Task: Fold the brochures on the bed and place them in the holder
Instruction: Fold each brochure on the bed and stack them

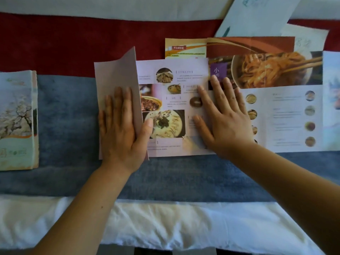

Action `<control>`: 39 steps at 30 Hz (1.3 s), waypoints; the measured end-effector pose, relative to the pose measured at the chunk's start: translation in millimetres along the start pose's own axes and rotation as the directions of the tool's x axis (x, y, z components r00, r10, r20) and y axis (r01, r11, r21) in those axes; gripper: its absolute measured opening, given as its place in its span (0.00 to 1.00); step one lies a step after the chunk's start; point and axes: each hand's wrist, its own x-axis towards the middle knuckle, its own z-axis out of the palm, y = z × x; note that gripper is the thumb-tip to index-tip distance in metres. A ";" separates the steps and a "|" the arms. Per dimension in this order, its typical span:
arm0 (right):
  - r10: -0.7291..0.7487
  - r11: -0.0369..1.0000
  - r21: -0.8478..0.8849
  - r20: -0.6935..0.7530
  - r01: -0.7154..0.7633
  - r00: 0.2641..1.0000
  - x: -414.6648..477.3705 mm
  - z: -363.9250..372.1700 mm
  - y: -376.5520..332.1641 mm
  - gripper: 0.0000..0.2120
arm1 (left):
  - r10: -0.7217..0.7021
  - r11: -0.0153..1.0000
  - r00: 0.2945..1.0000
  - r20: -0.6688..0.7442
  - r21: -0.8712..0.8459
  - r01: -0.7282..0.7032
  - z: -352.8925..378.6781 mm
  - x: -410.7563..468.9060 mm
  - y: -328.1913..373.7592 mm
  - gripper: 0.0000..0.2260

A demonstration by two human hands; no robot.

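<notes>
The bed (165,223) fills the view, its white sheet nearest the person, with a blue blanket (70,116) lying across it and a red band (92,34) beyond that. To the right, a wide open noodle brochure (285,107) lies flat, partly over an orange-brown brochure (239,45) and a pale sheet (257,15) further back. In the middle, on the blue blanket and the red band, lies the food brochure (171,100), its right edge overlapping the noodle brochure. Its left panel (114,76) is turned over toward the middle, blank back up, the upper edge standing off the page. At the far left, well apart, sits a folded stack (16,122) with a blossom tree on its cover. The left hand (119,129) presses flat on the turned panel, fingers straight and close together, the thumb reaching past the panel's edge onto the printed page. The right hand (224,122) lies flat on the brochure's right side, fingers straight and spread wide, holding nothing.
</notes>
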 end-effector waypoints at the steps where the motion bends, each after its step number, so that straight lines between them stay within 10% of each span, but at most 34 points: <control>1: 0.000 1.000 0.000 0.001 0.000 1.000 0.1 0.9 -1.4 0.33 | 0.017 1.000 1.000 0.000 -0.025 -0.017 1.1 0.4 6.5 0.35; 39: 0.093 0.995 -0.047 -0.014 -0.093 0.996 -15.7 -6.9 65.3 0.36 | -0.022 0.983 0.998 0.057 0.185 0.011 48.1 10.9 124.8 0.36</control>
